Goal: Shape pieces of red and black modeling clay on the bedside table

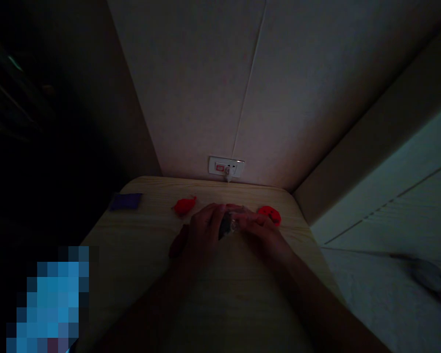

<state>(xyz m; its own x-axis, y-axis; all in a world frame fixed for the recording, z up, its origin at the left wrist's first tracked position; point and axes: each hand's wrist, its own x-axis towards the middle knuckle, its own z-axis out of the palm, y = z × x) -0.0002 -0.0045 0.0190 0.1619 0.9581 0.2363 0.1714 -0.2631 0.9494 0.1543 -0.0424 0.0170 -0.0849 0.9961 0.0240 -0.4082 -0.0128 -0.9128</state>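
Observation:
Both hands meet over the middle of the wooden tabletop (143, 255). My left hand (206, 228) is closed around the left side of a dark packet with clear crinkly plastic (226, 225). On its other side, the fingers of my right hand (264, 235) pinch the plastic edge. What the packet contains is too dark to make out. A red lump with thin ends (184, 207) lies just beyond my left hand. Partly behind my right hand is a flat, round red piece with dark marks (270, 215). A dark reddish object (178, 242) rests beside my left wrist.
A purple packet (126, 201) lies at the table's left edge. Behind the table, a wall socket (226, 167) holds a plug. A pale panel (389, 196) stands on the right. The room is dim, and a pixelated blue patch (59, 299) covers the lower left.

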